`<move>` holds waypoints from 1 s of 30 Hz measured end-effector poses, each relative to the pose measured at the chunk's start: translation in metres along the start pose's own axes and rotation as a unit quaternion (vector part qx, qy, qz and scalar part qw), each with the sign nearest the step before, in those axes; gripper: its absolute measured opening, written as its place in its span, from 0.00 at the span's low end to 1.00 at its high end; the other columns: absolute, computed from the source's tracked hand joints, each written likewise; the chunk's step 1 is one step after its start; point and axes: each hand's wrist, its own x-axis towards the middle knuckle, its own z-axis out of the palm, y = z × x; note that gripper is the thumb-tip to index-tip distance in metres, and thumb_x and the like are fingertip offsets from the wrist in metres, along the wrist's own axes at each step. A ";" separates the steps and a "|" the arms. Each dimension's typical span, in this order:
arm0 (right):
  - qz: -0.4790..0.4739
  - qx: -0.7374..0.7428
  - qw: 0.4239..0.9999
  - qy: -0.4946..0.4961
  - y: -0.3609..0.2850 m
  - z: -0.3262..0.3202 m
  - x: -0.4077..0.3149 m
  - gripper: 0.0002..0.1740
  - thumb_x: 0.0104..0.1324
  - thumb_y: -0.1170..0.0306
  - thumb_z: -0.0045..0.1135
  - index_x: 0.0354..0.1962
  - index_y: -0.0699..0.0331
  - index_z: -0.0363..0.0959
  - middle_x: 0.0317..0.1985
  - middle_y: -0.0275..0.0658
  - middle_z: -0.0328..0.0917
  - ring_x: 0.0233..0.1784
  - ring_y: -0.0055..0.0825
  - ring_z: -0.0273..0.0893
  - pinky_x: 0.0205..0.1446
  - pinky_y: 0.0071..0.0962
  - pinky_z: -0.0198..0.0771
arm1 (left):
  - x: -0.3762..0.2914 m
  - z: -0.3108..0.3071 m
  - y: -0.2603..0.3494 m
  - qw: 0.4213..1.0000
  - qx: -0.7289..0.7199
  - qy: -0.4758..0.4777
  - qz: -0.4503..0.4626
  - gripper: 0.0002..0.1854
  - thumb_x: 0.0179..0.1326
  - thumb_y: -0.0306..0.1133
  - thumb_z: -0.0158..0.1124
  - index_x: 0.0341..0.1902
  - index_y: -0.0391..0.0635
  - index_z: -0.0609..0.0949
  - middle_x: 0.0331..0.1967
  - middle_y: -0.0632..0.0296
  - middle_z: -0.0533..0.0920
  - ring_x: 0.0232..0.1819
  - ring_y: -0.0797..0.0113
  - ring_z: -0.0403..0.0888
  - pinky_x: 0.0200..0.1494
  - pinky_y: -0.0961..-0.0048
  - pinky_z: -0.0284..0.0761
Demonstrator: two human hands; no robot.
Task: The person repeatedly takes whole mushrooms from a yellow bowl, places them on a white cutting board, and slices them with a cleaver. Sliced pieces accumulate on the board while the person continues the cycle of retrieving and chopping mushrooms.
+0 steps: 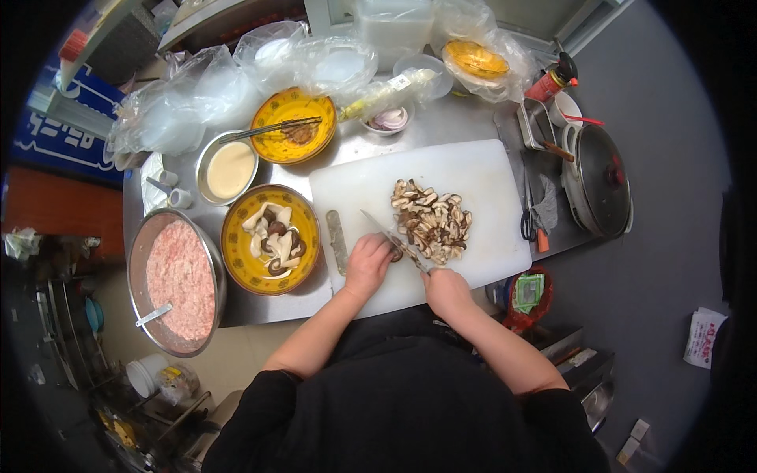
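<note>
My right hand [447, 291] grips the handle of a kitchen knife [395, 241], whose blade points up and left across the white cutting board [349, 183]. Just left of the blade, the curled fingers of my left hand [369, 263] press a brown mushroom piece [396, 254] on the board; most of that piece is hidden. A heap of sliced mushrooms [434, 222] lies to the right of the knife. Beside the board's left edge stands a yellow patterned bowl [232, 248] with larger mushroom pieces [275, 239] in it.
A steel bowl of minced meat [180, 272] overhangs the table's left edge. Behind are a bowl of beige liquid [230, 169], a yellow bowl with chopsticks [294, 151], sliced onion [389, 120] and plastic-wrapped dishes [337, 65]. Scissors [525, 224] and a lidded electric pan [600, 177] sit right.
</note>
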 end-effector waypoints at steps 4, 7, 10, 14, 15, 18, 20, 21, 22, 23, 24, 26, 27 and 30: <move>-0.003 0.027 1.000 0.013 -0.002 -0.004 0.015 0.16 0.67 0.63 0.52 0.29 0.69 0.79 0.27 0.55 0.80 0.33 0.54 0.79 0.41 0.49 0.74 | 0.001 0.000 0.000 1.000 -0.015 0.011 -0.005 0.13 0.47 0.25 0.69 0.39 0.41 0.80 0.42 0.55 0.79 0.48 0.51 0.76 0.49 0.58 0.75; -0.007 0.017 1.000 0.002 0.002 -0.008 0.004 0.15 0.65 0.64 0.53 0.29 0.69 0.80 0.27 0.55 0.80 0.35 0.54 0.79 0.42 0.48 0.74 | -0.002 -0.001 0.001 1.000 0.012 0.003 -0.006 0.12 0.48 0.25 0.69 0.39 0.42 0.80 0.41 0.55 0.78 0.47 0.51 0.76 0.48 0.59 0.75; 0.007 -0.015 1.000 -0.024 0.000 -0.002 0.000 0.15 0.65 0.65 0.54 0.29 0.69 0.80 0.28 0.55 0.80 0.35 0.54 0.79 0.42 0.48 0.74 | -0.003 -0.001 0.001 1.000 0.022 -0.008 0.004 0.12 0.48 0.25 0.69 0.39 0.42 0.81 0.41 0.55 0.78 0.46 0.51 0.76 0.47 0.60 0.75; -0.016 0.038 0.999 0.034 -0.008 0.003 0.017 0.13 0.64 0.66 0.54 0.31 0.68 0.80 0.28 0.55 0.80 0.35 0.53 0.80 0.42 0.47 0.74 | -0.001 0.001 -0.003 1.000 -0.005 0.003 0.006 0.13 0.47 0.25 0.70 0.39 0.42 0.81 0.42 0.54 0.77 0.47 0.51 0.75 0.48 0.60 0.75; 0.003 0.026 1.000 0.011 -0.009 0.001 0.020 0.13 0.65 0.66 0.54 0.31 0.67 0.80 0.28 0.55 0.80 0.36 0.53 0.80 0.43 0.47 0.74 | 0.000 0.001 -0.004 1.000 -0.009 0.007 0.005 0.14 0.47 0.26 0.70 0.39 0.42 0.81 0.42 0.54 0.77 0.47 0.51 0.75 0.48 0.60 0.74; 0.021 0.008 1.000 -0.018 -0.006 -0.008 0.013 0.13 0.65 0.66 0.53 0.32 0.66 0.81 0.29 0.54 0.80 0.37 0.52 0.80 0.44 0.46 0.74 | -0.002 0.001 -0.004 1.000 -0.015 0.012 -0.002 0.14 0.47 0.26 0.70 0.39 0.42 0.81 0.42 0.54 0.77 0.47 0.51 0.75 0.48 0.60 0.74; 0.049 -0.043 0.995 -0.076 -0.006 -0.009 0.007 0.11 0.64 0.67 0.54 0.32 0.66 0.81 0.30 0.53 0.81 0.37 0.50 0.81 0.44 0.46 0.75 | -0.005 0.001 -0.003 1.000 -0.011 0.011 -0.008 0.13 0.47 0.26 0.70 0.39 0.42 0.81 0.41 0.55 0.77 0.47 0.51 0.75 0.48 0.59 0.74; 0.025 -0.028 0.998 -0.051 -0.007 -0.008 0.005 0.12 0.64 0.67 0.54 0.32 0.66 0.81 0.30 0.53 0.81 0.36 0.50 0.81 0.43 0.46 0.75 | -0.005 0.001 -0.003 1.000 -0.006 0.011 -0.005 0.13 0.47 0.26 0.70 0.39 0.42 0.81 0.41 0.55 0.77 0.47 0.51 0.75 0.48 0.59 0.74; 0.031 -0.032 0.998 -0.052 -0.009 -0.005 0.008 0.12 0.64 0.66 0.54 0.32 0.65 0.81 0.29 0.53 0.81 0.36 0.51 0.80 0.43 0.46 0.74 | -0.006 0.001 -0.003 1.000 -0.004 0.009 -0.005 0.13 0.48 0.26 0.70 0.39 0.42 0.81 0.41 0.55 0.77 0.47 0.51 0.75 0.48 0.59 0.74; 0.037 -0.030 0.997 -0.060 -0.011 -0.002 0.011 0.12 0.64 0.65 0.54 0.32 0.65 0.81 0.29 0.52 0.81 0.36 0.51 0.80 0.43 0.46 0.74 | -0.006 0.001 -0.003 1.000 -0.005 0.006 0.000 0.13 0.48 0.26 0.70 0.39 0.42 0.81 0.41 0.55 0.77 0.47 0.51 0.75 0.48 0.59 0.74; 0.026 0.002 0.999 -0.026 -0.013 0.001 0.018 0.12 0.64 0.65 0.54 0.31 0.65 0.80 0.28 0.53 0.80 0.35 0.52 0.79 0.43 0.47 0.74 | -0.005 0.001 -0.004 1.000 -0.006 0.005 0.003 0.13 0.47 0.26 0.70 0.39 0.43 0.81 0.41 0.55 0.77 0.46 0.51 0.74 0.48 0.59 0.74; 0.006 0.008 1.000 -0.003 -0.012 0.003 0.026 0.12 0.63 0.67 0.54 0.31 0.66 0.81 0.30 0.52 0.81 0.37 0.51 0.80 0.43 0.46 0.74 | -0.004 0.001 -0.004 1.000 -0.007 0.008 0.001 0.13 0.47 0.26 0.71 0.39 0.43 0.80 0.41 0.54 0.76 0.46 0.51 0.74 0.48 0.59 0.74; 0.003 0.019 1.000 -0.007 -0.011 0.002 0.026 0.12 0.63 0.68 0.54 0.32 0.67 0.81 0.30 0.52 0.81 0.37 0.51 0.80 0.44 0.46 0.74 | -0.004 0.000 -0.004 1.000 -0.013 0.005 -0.005 0.13 0.47 0.26 0.71 0.38 0.43 0.80 0.40 0.55 0.76 0.46 0.50 0.74 0.48 0.59 0.74; 0.031 0.007 0.999 -0.032 -0.002 -0.003 0.016 0.12 0.62 0.67 0.55 0.28 0.67 0.81 0.30 0.53 0.80 0.38 0.51 0.80 0.44 0.46 0.74 | -0.004 0.000 -0.003 1.000 -0.011 0.025 -0.008 0.13 0.46 0.26 0.71 0.38 0.43 0.80 0.40 0.55 0.77 0.46 0.51 0.74 0.47 0.59 0.74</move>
